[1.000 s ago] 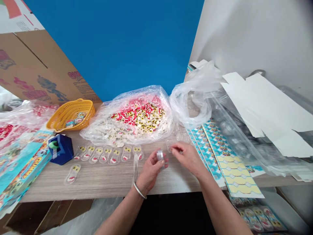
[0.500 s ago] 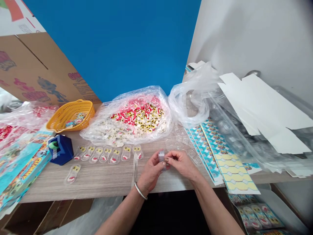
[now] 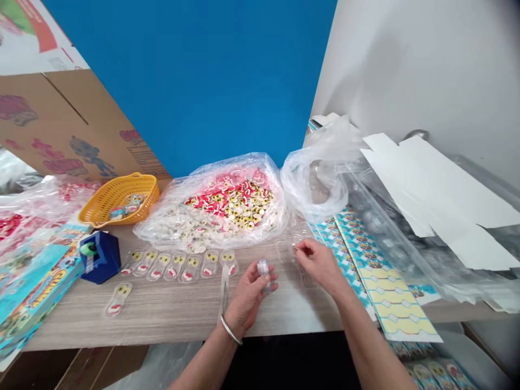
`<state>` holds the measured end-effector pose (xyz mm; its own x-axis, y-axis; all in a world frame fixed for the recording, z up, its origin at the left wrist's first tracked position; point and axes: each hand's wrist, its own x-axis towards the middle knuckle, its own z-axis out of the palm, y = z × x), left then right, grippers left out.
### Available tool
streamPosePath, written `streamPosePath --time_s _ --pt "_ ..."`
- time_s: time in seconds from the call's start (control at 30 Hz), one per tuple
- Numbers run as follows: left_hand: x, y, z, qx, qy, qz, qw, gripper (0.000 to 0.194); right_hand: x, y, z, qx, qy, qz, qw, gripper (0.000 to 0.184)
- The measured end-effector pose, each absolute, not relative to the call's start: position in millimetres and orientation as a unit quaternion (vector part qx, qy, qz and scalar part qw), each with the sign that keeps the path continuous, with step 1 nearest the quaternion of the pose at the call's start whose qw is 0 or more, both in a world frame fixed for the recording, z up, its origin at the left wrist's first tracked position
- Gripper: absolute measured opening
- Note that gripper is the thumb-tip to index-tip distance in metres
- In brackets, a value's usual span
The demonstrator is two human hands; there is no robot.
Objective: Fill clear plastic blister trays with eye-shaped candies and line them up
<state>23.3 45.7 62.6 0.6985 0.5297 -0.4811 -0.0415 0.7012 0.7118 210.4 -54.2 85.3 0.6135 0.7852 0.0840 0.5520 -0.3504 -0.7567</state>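
Observation:
My left hand point(image 3: 251, 295) grips a small stack of clear plastic blister shells point(image 3: 263, 267) above the table, thumb across the front. To its right, my right hand point(image 3: 319, 264) has thumb and fingers pinched at the edge of a clear blister shell point(image 3: 283, 251), among other transparent shells that are hard to tell apart. Tweezers point(image 3: 223, 290) lie left of my left hand, tips by the end of a row of filled blisters point(image 3: 176, 265) holding yellow eye pieces and red-and-white mouth pieces. One more filled blister point(image 3: 118, 299) lies nearer the front edge.
Behind the row sits a clear bag point(image 3: 211, 211) of loose eye and mouth pieces. A yellow basket point(image 3: 117, 197), a blue tape dispenser point(image 3: 99, 257) and a cardboard box point(image 3: 81, 135) are at left. Printed card sheets point(image 3: 390, 292) and white card pieces point(image 3: 442, 189) occupy the right.
My right hand has moved away from the left, to the right and slightly up, toward the loose clear shells. The left hand still holds its stack. The view has tilted slightly.

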Motion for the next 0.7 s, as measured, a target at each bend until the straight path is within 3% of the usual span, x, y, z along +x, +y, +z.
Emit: streamPosePath --time_s 0.13,0.2,0.27,0.37,0.43,0.7 --pt "20 44 61 0.34 0.355 0.175 0.853 0.067 248 -47 92 -0.901 -0.414 -0.075 0.108 0.022" --pt "19 44 61 0.345 0.351 0.181 0.851 0.069 249 -45 93 -0.903 -0.415 -0.095 0.065 0.026" --pt "20 44 62 0.358 0.348 0.19 0.845 0.065 237 -45 93 -0.884 -0.445 -0.042 0.137 0.029" --pt "23 44 64 0.373 0.333 0.201 0.842 0.06 202 -46 91 -0.795 -0.494 0.145 0.321 0.029" --pt "24 42 64 0.372 0.316 0.207 0.848 0.061 179 -47 89 -0.728 -0.496 0.261 0.395 0.027" --pt "22 40 53 0.317 0.256 0.223 0.886 0.07 169 -43 68 -0.663 -0.46 0.371 0.46 0.037"
